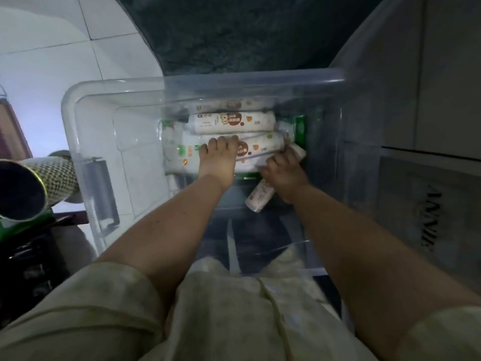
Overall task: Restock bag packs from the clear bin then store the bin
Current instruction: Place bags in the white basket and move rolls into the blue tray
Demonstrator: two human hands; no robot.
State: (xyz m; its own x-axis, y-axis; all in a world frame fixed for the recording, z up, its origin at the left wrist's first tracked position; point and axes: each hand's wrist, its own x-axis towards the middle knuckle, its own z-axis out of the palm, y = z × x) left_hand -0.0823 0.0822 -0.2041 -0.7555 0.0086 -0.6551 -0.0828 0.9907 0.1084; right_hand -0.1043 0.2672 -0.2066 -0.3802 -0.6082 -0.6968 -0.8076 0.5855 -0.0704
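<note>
Head view: left hand (220,157) lies flat on one slick, light bag roll (256,149), right hand (282,169) grips another roll's (260,196) middle inside the clear bin (78,121).

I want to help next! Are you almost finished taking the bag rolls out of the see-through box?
Not yet. Nothing looks finished. Both hands are inside the clear bin: the left hand rests on a white roll pack, and the right hand grips a smaller roll. Another roll pack and green-edged packs remain inside. The bin cannot be stored until emptied.
</note>
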